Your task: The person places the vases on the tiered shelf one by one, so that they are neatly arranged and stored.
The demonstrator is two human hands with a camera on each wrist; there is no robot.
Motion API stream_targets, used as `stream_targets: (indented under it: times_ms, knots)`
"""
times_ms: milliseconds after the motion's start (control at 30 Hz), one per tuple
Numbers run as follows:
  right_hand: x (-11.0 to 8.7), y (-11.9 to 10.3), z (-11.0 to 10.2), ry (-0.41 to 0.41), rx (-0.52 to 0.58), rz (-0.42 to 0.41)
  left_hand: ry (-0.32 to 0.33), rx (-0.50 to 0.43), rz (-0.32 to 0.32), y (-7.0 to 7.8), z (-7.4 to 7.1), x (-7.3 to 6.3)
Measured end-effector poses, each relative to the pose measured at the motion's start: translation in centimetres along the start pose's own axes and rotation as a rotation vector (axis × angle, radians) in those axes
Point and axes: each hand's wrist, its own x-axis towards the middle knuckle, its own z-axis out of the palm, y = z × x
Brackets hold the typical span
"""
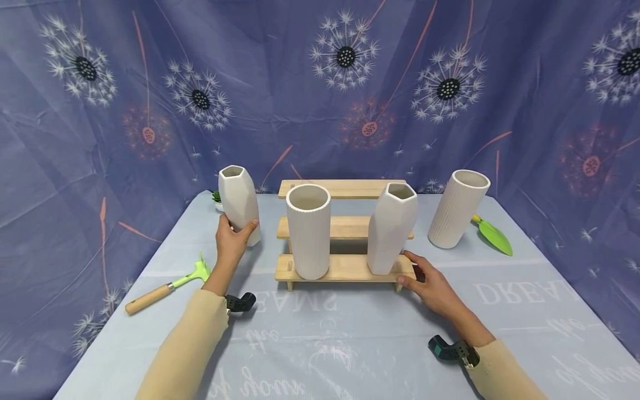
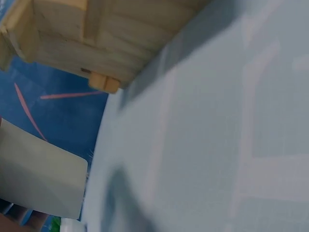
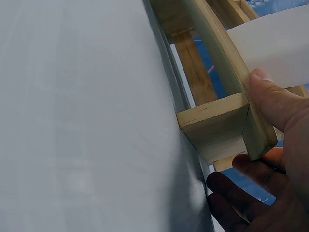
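- Dandelion-print cloth (image 1: pixel 280 83) hangs behind a pale, lettered surface (image 1: pixel 350 339), where a three-tier wooden rack (image 1: pixel 350 266) stands at center.
- Left grip (image 1: pixel 231 240) is wrapped around a white faceted vase (image 1: pixel 240 194), near the rack's left end; whether its base touches down cannot be told.
- Right grip (image 1: pixel 427 283) pinches the right end of the rack's lowest tier.
- Work appears about halfway: a ribbed vase (image 1: pixel 310 239) and a second faceted vase (image 1: pixel 392 228) stand on that tier, while the held vase and another ribbed vase (image 1: pixel 457 211), at right, are off the rack.
- Rake (image 1: pixel 150 298) and trowel (image 1: pixel 494 238) lie at opposite sides.
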Motion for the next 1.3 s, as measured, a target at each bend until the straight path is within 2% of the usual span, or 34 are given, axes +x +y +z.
stream_targets:
  times_ms: [233,800,1067,1300]
  knots:
    - [0.0,-0.1,0.0,0.004,-0.004,-0.009,-0.008,-0.067,0.029,1.7,-0.9,-1.1]
    - [0.0,-0.2,-0.1,0.004,-0.019,-0.011,-0.041,-0.192,0.09,5.6,-2.2,-2.9]
    - [-0.1,-0.1,-0.1,0.007,-0.012,-0.02,-0.074,-0.19,0.147,7.7,-2.5,-3.2]
    - [-0.1,0.0,0.0,0.005,-0.009,-0.025,-0.104,-0.243,0.189,9.2,-2.6,-3.2]
